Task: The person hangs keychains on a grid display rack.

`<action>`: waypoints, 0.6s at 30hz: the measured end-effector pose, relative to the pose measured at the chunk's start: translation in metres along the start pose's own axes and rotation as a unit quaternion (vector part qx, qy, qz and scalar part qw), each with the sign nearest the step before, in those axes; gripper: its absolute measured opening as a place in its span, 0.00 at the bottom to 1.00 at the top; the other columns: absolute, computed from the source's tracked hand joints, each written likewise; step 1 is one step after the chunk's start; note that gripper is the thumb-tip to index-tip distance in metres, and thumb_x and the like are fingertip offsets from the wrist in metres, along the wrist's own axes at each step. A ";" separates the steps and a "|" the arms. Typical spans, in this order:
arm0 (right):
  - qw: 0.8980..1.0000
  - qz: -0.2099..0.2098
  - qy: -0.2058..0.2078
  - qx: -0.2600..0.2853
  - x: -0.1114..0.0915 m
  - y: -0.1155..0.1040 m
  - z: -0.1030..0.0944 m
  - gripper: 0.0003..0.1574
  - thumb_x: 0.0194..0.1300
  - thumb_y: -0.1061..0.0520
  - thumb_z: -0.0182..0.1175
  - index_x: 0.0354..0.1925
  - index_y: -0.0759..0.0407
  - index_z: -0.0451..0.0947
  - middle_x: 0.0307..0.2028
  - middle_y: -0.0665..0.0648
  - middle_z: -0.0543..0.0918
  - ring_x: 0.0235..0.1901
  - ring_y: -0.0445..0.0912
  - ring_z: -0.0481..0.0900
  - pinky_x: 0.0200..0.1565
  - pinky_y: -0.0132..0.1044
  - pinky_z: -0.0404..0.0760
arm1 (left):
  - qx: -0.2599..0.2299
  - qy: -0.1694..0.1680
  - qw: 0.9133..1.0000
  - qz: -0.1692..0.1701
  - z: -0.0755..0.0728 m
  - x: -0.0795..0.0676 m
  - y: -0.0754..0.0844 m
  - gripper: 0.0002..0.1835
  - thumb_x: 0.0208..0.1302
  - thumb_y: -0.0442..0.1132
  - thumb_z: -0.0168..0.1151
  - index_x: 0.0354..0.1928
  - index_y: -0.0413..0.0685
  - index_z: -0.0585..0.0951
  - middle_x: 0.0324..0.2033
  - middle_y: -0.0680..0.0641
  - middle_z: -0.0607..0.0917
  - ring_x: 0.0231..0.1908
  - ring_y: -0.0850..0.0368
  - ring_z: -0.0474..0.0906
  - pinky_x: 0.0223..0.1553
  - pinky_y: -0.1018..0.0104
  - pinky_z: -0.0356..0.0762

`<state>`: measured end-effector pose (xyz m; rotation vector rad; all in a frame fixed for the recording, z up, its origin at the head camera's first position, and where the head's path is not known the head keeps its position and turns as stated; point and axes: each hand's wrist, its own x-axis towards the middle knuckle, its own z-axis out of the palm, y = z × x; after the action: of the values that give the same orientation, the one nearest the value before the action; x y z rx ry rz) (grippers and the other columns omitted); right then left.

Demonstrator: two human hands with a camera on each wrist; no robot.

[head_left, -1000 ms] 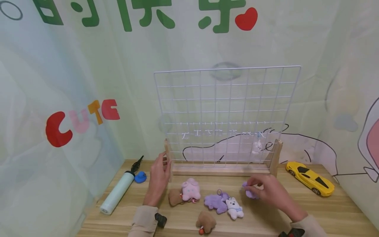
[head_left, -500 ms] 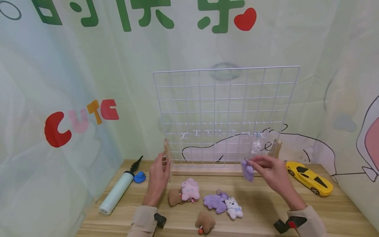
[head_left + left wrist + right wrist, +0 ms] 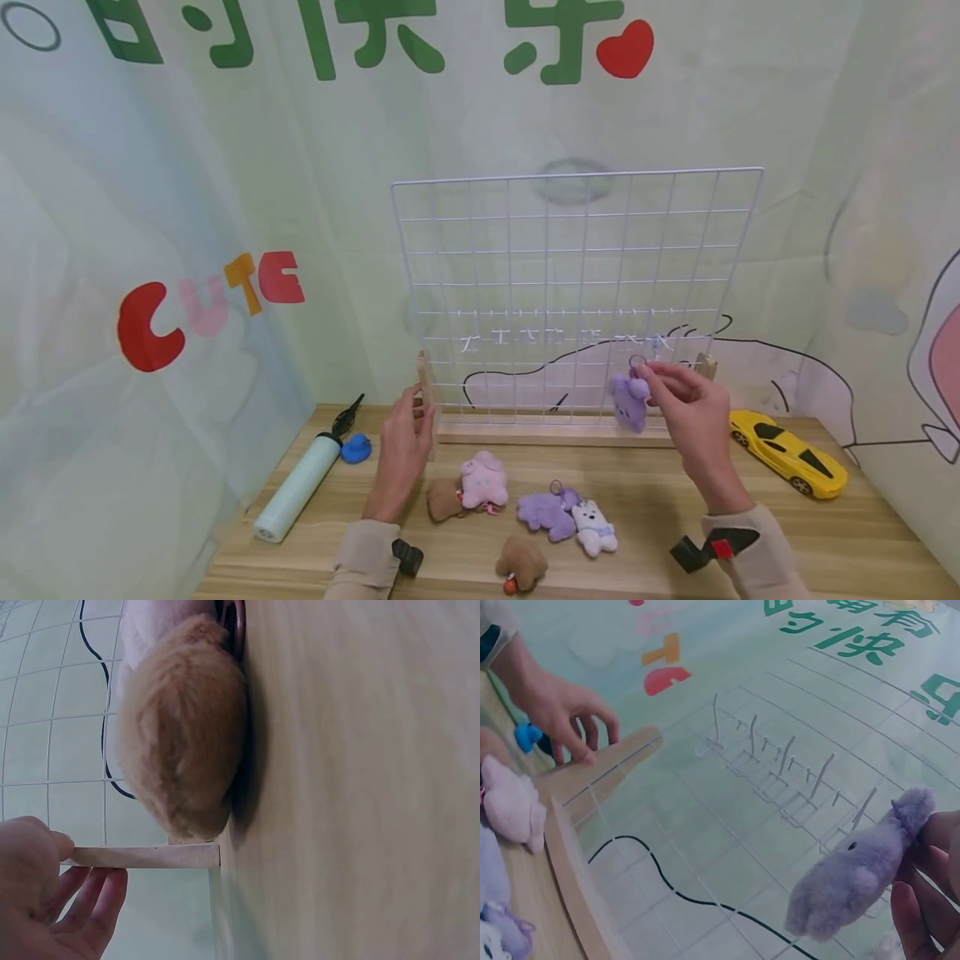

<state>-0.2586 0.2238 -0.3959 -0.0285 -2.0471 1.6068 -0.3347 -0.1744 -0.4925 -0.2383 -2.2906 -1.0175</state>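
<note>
In the head view my right hand point(image 3: 692, 421) pinches a purple plush keychain point(image 3: 628, 402) near its top, beside a small metal ring. The plush hangs in front of the white wire grid rack point(image 3: 577, 174), below a row of small hooks point(image 3: 555, 337). Up close in the right wrist view, the purple plush point(image 3: 851, 874) overlaps the grid near the last hooks point(image 3: 864, 808). My left hand point(image 3: 403, 446) holds the rack's left wooden post point(image 3: 424, 379); the left wrist view has thumb and fingers on either side of that post point(image 3: 150, 857).
On the table lie a pink plush point(image 3: 483, 481), brown plushes point(image 3: 522, 562), another purple plush point(image 3: 546, 515) and a white bear plush point(image 3: 594, 529). A yellow toy car point(image 3: 787, 454) stands at right; a pale pump point(image 3: 297, 492) and blue duck point(image 3: 356, 448) lie at left.
My right hand has lifted the purple plush from the table up to the front of the grid, near the hooks. The left hand stays on the wooden post.
</note>
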 end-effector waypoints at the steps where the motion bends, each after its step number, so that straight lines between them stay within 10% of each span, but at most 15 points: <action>1: 1.000 0.004 0.007 0.005 0.001 -0.001 0.002 0.24 0.74 0.42 0.71 0.57 0.56 0.89 0.39 0.33 0.92 0.35 0.39 0.88 0.44 0.24 0.88 | 0.000 0.000 1.000 0.000 0.000 0.000 0.000 0.21 0.77 0.32 0.67 0.68 0.39 0.77 0.54 0.30 0.87 0.49 0.37 0.92 0.44 0.48 0.95; 18: 0.989 0.041 0.066 0.129 0.010 -0.004 0.020 0.24 0.72 0.43 0.73 0.55 0.59 0.88 0.40 0.38 0.94 0.39 0.37 0.91 0.41 0.22 0.89 | 0.010 0.007 1.000 0.012 0.001 0.000 -0.001 0.21 0.76 0.31 0.67 0.67 0.37 0.77 0.52 0.31 0.88 0.47 0.37 0.92 0.42 0.50 0.95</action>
<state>-0.2746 0.2083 -0.3912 -0.1243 -1.7470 1.8577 -0.3354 -0.1748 -0.4936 -0.2481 -2.2782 -0.9815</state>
